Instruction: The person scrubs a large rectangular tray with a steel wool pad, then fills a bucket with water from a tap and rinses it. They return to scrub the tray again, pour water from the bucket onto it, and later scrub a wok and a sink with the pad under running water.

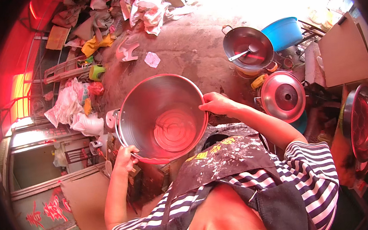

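Observation:
A large, deep stainless steel pot (pixel 162 116) is held up in front of my chest, its opening facing me and its inside empty. My left hand (pixel 126 156) grips the pot's lower left rim near a side handle. Fingers of my right hand (pixel 216 103) curl over the rim on the right side. I wear a striped shirt and a dark, paint-speckled apron.
On the floor at right stand a steel pan with a ladle (pixel 248 47), a blue basin (pixel 283 32), a steel lid (pixel 283 96) and a round steel tray (pixel 362 122). Bags and clutter (pixel 99 22) pile up at upper left. A cardboard box (pixel 345 50) sits far right.

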Demonstrator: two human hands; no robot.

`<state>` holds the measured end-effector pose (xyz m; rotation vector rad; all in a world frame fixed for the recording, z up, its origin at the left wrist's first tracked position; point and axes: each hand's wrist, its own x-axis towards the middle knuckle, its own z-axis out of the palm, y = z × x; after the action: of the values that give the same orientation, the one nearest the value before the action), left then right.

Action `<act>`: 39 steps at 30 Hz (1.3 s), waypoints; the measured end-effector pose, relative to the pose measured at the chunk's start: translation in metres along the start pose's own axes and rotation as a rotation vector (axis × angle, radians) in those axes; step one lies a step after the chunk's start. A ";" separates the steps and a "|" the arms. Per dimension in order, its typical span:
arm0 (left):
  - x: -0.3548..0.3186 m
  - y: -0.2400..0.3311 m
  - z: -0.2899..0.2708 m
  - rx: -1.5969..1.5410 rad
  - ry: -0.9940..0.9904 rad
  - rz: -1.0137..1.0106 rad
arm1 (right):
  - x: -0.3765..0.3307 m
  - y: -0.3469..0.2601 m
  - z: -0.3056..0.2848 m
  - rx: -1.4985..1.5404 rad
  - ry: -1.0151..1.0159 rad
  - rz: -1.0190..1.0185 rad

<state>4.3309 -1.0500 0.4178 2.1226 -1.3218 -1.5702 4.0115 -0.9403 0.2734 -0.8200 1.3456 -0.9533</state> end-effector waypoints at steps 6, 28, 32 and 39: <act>0.138 0.068 -0.052 0.083 0.025 -0.010 | 0.137 -0.023 0.023 0.037 0.018 0.012; 0.529 0.424 0.002 0.233 -0.500 0.258 | 0.451 -0.155 -0.099 0.203 0.427 -0.104; 0.571 0.490 0.046 0.359 -0.398 0.185 | 0.485 -0.191 -0.171 0.172 0.428 0.048; 0.604 0.624 0.159 0.484 -0.217 0.225 | 0.560 -0.232 -0.310 0.271 0.455 0.113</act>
<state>3.8869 -1.8068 0.3222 1.9807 -2.1150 -1.5373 3.6737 -1.5303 0.2314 -0.3239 1.5833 -1.2471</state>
